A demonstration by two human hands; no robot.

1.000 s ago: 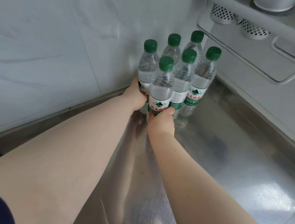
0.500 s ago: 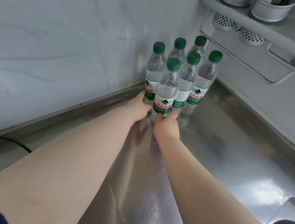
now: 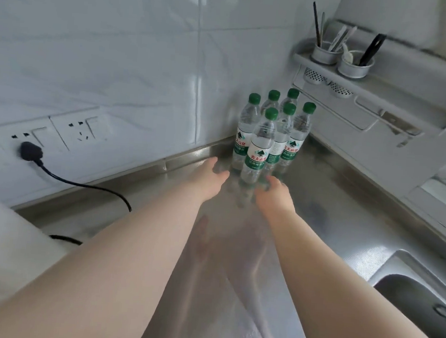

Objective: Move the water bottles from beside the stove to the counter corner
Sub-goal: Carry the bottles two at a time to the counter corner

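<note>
Several clear water bottles (image 3: 262, 142) with green caps and green-white labels stand upright in a tight cluster in the corner of the steel counter (image 3: 333, 221), against the tiled walls. My left hand (image 3: 210, 180) hovers just left of the cluster's base, fingers relaxed and holding nothing. On the other side, my right hand (image 3: 275, 193) sits just in front of the nearest bottle's base, fingers loosely bent, apart from the bottle or barely at it.
A black plug (image 3: 30, 151) and cable (image 3: 93, 187) run from the wall sockets at left. A white appliance (image 3: 0, 241) stands at lower left. A wall rack (image 3: 364, 81) with utensil cups hangs at upper right. A sink (image 3: 418, 301) lies at lower right.
Both hands have let go of the front bottles and drawn back a little toward me. The view has pulled back and tilted up, showing sockets, rack and sink.
</note>
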